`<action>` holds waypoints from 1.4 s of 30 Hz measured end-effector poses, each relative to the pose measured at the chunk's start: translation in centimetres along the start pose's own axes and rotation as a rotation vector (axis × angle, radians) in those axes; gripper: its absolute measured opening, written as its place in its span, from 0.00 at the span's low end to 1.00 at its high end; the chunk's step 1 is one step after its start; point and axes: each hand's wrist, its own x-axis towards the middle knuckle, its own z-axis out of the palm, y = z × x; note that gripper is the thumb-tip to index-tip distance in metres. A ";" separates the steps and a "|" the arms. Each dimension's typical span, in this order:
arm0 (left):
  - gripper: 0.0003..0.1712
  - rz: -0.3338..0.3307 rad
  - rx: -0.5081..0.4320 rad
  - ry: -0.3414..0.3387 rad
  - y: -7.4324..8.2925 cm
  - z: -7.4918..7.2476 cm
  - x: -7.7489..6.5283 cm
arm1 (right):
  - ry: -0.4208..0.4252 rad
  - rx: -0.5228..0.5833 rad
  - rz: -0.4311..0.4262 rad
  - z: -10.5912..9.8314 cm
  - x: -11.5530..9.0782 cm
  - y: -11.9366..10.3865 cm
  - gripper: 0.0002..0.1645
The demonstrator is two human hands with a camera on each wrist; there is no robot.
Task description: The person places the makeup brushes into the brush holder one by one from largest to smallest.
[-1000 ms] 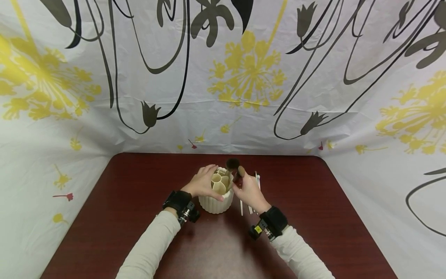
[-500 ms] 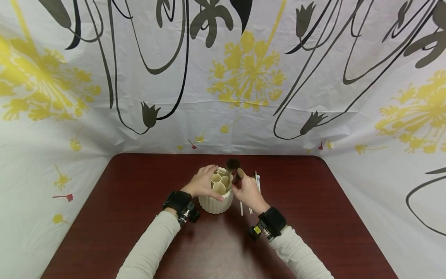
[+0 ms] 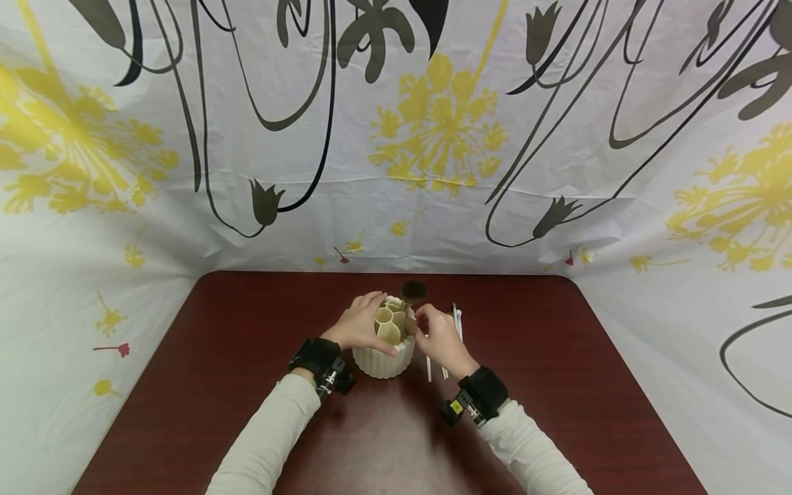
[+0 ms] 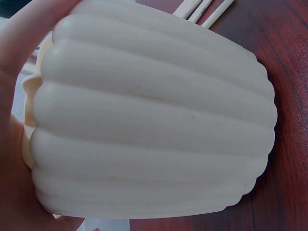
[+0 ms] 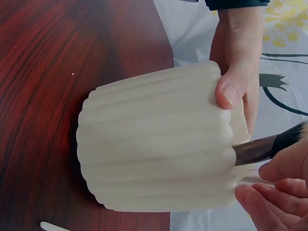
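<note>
on the dark red table (image 3: 247, 330) stands the pot (image 3: 382, 363). the left hand (image 3: 359, 326) grips it; the right hand (image 3: 443, 341) seems to pinch a stick (image 5: 254, 176), likely putting it in. next calls for a soft let-go.

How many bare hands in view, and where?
2. The bare left hand grips the rim of the ribbed off-white round holder; the bare right hand is at the holder's right edge. Neither is hidden.

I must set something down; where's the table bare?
Bare tabletop: left edge to left sleeve, right sleeve to right edge, and between sleeves before the ribbed brush holder. Crowded: left hand, right hand and white sticks near it.
</note>
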 end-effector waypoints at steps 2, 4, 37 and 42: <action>0.70 0.000 -0.003 0.002 0.0 0.0 0.0 | 0.001 0.013 0.003 0.0 0.0 0.1 0.12; 0.70 -0.001 -0.005 0.003 0.1 -0.1 0.0 | 0.001 0.017 0.007 0.0 0.0 0.2 0.12; 0.74 -0.011 -0.161 -0.211 -0.9 -2.6 -1.3 | -0.181 -0.187 0.417 -1.8 -2.6 10.5 0.12; 0.75 -0.021 -0.182 -0.177 -1.1 -2.6 -1.7 | -0.220 -0.251 0.426 -0.3 -2.1 10.7 0.12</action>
